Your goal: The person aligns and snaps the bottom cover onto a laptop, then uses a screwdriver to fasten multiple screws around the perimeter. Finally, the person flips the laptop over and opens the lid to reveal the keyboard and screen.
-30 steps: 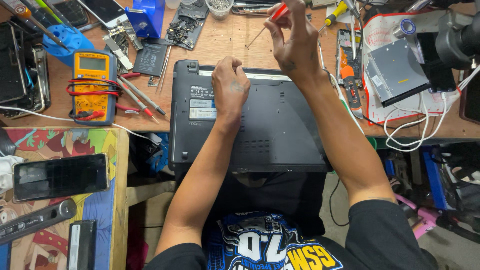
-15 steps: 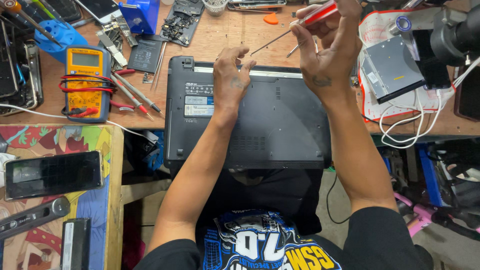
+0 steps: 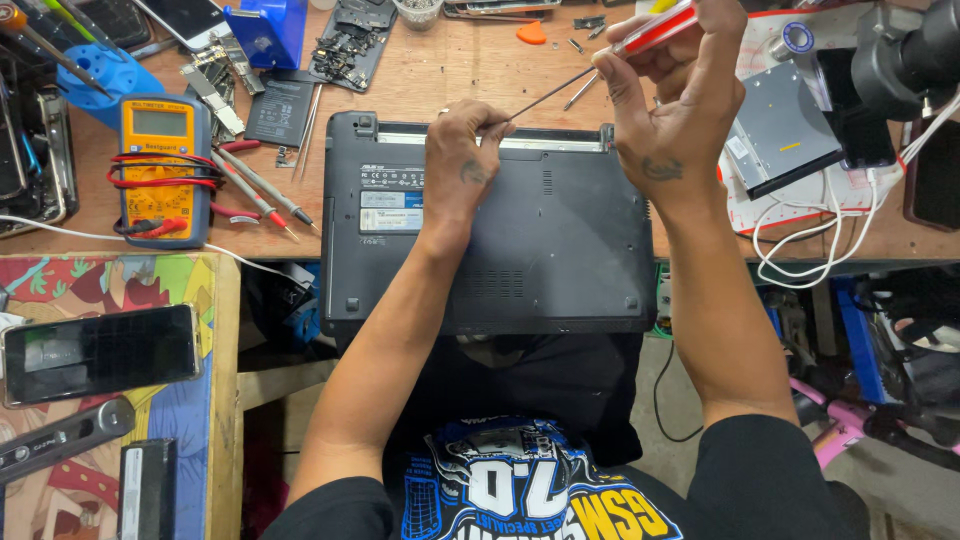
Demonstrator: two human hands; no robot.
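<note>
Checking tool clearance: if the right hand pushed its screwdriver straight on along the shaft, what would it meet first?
Most likely the left hand's fingertips, pinching by the tip at the laptop's rear edge; depth is unclear.

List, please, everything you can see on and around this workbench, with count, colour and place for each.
laptop: one, black, upside down at bench edge, centre.
screwdriver: one, red handle, thin shaft angled down to the laptop's rear edge.
multimeter: one, orange, left of the laptop, leads wrapped round it.
optical drive: one, grey, right of the laptop.
phone: one, dark screen, on the colourful side table at left.
white cable: one, looped at right bench edge.
left hand: on the laptop's rear edge, at the shaft's tip.
right hand: holds the screwdriver.
</note>
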